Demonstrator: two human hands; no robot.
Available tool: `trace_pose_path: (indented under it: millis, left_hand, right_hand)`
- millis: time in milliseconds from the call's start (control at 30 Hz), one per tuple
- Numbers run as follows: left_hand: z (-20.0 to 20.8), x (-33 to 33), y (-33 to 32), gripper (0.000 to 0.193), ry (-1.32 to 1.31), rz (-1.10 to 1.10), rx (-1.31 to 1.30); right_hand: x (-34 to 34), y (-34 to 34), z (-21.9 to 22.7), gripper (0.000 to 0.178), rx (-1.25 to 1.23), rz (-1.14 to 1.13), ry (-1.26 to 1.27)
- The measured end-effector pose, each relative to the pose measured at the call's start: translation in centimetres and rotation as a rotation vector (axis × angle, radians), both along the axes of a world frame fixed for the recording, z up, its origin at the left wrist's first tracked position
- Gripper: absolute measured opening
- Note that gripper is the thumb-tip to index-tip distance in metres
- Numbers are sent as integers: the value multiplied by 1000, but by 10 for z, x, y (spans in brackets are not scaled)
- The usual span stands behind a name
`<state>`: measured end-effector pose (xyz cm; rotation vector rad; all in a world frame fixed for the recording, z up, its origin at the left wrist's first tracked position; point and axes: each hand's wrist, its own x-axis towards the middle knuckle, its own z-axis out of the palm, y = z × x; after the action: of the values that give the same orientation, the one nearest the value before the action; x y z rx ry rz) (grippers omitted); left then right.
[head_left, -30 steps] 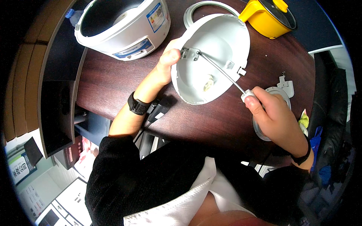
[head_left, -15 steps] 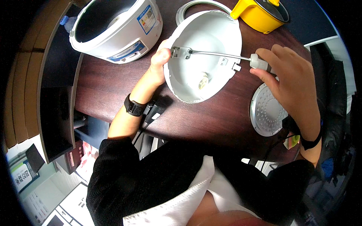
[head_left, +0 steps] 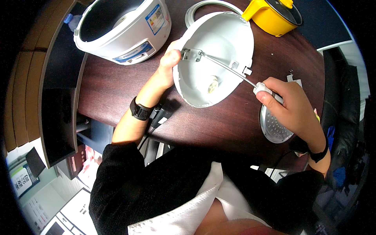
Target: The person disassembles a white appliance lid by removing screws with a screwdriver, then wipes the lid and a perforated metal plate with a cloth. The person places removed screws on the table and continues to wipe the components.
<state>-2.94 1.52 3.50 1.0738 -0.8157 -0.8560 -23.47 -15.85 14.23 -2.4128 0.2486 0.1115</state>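
Observation:
A white plastic rice cooker lid shell [head_left: 227,37] is tilted up with its hollow inside toward me. My left hand [head_left: 167,66] grips its left rim, thumb on the edge and fingers hidden behind. In my right hand [head_left: 288,102] is a screwdriver [head_left: 231,69], held by its pale handle. Its long metal shaft reaches across the hollow, and the tip meets a small metal bracket [head_left: 192,55] inside the left wall. A round clear-and-white fitting [head_left: 212,85] sits low in the shell.
The white rice cooker body [head_left: 117,47] stands open at the far left. Behind the shell lies a pale ring [head_left: 190,15]; a yellow pot [head_left: 270,19] is at the far right. A perforated metal disc [head_left: 274,127] and small white part [head_left: 294,79] lie near my right hand. A black plug [head_left: 159,117] rests by my left wrist.
My right hand has swung nearer to me, lowering the screwdriver's handle so its shaft slants more, while the tip stays at the bracket. The shell has shifted slightly right.

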Motion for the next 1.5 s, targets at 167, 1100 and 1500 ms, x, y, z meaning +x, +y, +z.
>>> trace_pose_path:
  millis: [167,1100,1500]
  left_hand:
    - [1,0,0,93,-9,0,6]
    - [-5,0,2,92,19,9,68]
    - [1,-8,-2,81,31,18,-39]
  right_hand:
    - [0,2,2,26,10,-10,18]
    - [87,32,-62,17,-274,163,-716]
    - [92,27,-60,30,-393,305,-770]
